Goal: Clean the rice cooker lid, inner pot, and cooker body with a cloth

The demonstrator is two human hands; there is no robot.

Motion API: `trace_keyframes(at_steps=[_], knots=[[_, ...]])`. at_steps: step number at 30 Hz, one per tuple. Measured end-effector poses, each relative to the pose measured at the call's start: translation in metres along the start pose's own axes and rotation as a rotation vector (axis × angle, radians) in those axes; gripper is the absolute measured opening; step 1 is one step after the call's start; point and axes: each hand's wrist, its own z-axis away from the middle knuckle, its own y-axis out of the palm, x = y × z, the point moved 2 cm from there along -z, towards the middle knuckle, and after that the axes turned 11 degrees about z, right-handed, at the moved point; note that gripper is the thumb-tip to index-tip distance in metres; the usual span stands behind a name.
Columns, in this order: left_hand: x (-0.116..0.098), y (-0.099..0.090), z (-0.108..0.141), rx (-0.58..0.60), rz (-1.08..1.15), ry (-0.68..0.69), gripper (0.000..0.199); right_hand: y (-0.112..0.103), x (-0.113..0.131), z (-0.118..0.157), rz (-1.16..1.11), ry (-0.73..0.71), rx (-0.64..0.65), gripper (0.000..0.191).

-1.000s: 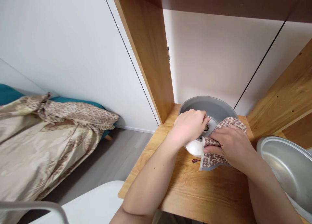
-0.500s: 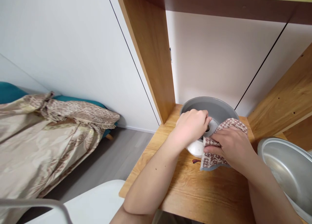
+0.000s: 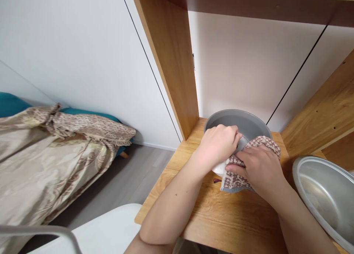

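Observation:
A round pot (image 3: pixel 238 118) with a grey inside and a white outer wall stands on the wooden shelf, with a bare metal bottom partly showing. Over its near left side, my left hand (image 3: pixel 219 141) is closed with the fingers curled down; whatever they grip is hidden. My right hand (image 3: pixel 261 169) grips a brown-and-white patterned cloth (image 3: pixel 238 178) with a blue-grey edge. The cloth drapes over the pot's near right rim and hangs down its outside. A small dark red loop (image 3: pixel 217 180) lies beside the cloth's lower left corner.
To the right sits an oval silver metal pot (image 3: pixel 326 195). Wooden uprights (image 3: pixel 171 62) and an upper board (image 3: pixel 249 7) frame the shelf (image 3: pixel 215 217). A white chair (image 3: pixel 110 228) is at the lower left, and a blanket-covered couch (image 3: pixel 55 154) stands beyond.
My right hand and the cloth have shifted slightly left, covering more of the pot's near wall. The small red loop has also moved a little left. My left hand is almost unmoved.

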Motion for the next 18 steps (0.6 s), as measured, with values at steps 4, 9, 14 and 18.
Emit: trace_keyframes(at_steps=[4,9,14,18], knots=[[-0.002,-0.001,-0.001,0.006,0.001,-0.009,0.035,-0.001,0.006,-0.001,0.009,0.041,-0.016,0.046],[-0.003,-0.001,-0.001,0.019,0.003,-0.015,0.034,0.0,0.015,-0.002,0.018,0.123,-0.032,0.04],[0.001,0.0,-0.003,0.043,0.045,-0.007,0.036,0.001,0.012,-0.002,-0.006,0.087,-0.032,0.04],[0.005,0.0,-0.006,0.06,0.062,0.003,0.035,-0.001,0.003,-0.001,-0.034,0.038,-0.017,0.046]])
